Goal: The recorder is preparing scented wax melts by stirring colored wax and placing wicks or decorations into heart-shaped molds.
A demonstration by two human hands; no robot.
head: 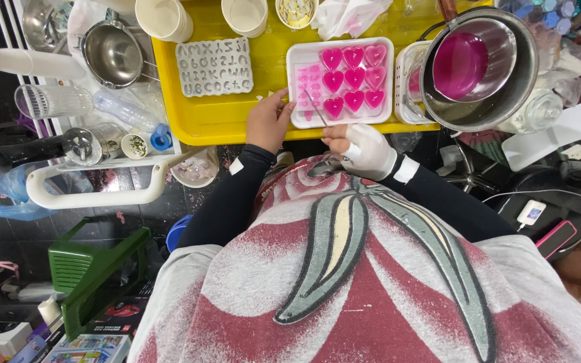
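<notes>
1. Your left hand (268, 121) rests with loosely curled fingers against the near-left corner of the white rectangular heart mould (341, 82); it grips nothing.
2. Your bandaged right hand (363, 149), just below the mould, pinches a thin metal pick (315, 107); its tip lies over the mould's pink hearts.
3. The mould sits on the yellow plastic tray (216, 117); a grey letter mould (214, 66) lies left of it, a steel pot of pink liquid (480, 67) right.

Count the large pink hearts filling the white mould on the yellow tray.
9, in a three-by-three block in the white mould on the yellow tray: top row, middle row, bottom row. None appear hidden.
</notes>
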